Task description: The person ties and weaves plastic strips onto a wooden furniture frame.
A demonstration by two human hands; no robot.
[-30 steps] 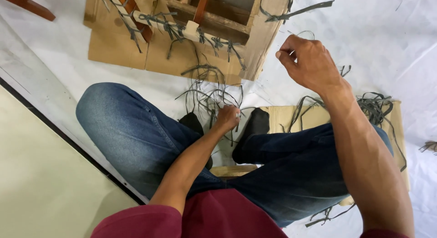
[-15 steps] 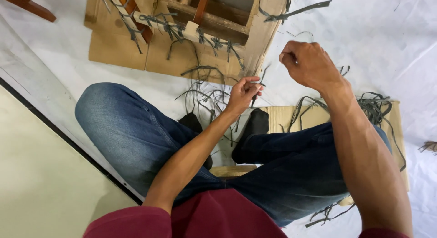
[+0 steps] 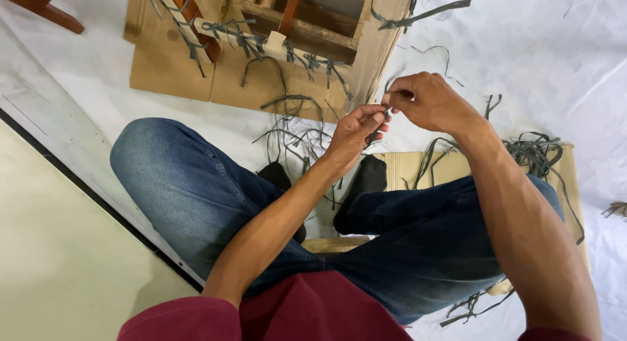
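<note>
Head view: white floor sheet [image 3: 555,47] (cardboard [image 3: 261,86] on top), cream wall [image 3: 59,263].

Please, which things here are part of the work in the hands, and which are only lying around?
In use: left hand and right hand pinching one dark strip; loose strips; wooden frame.

Lying about: brown wooden piece; cardboard sheet.

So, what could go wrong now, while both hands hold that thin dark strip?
The strip is pinched only at the fingertips of the left hand and right hand, so it may slip out. The loose strips on the floor near the feet could also tangle with it.
</note>
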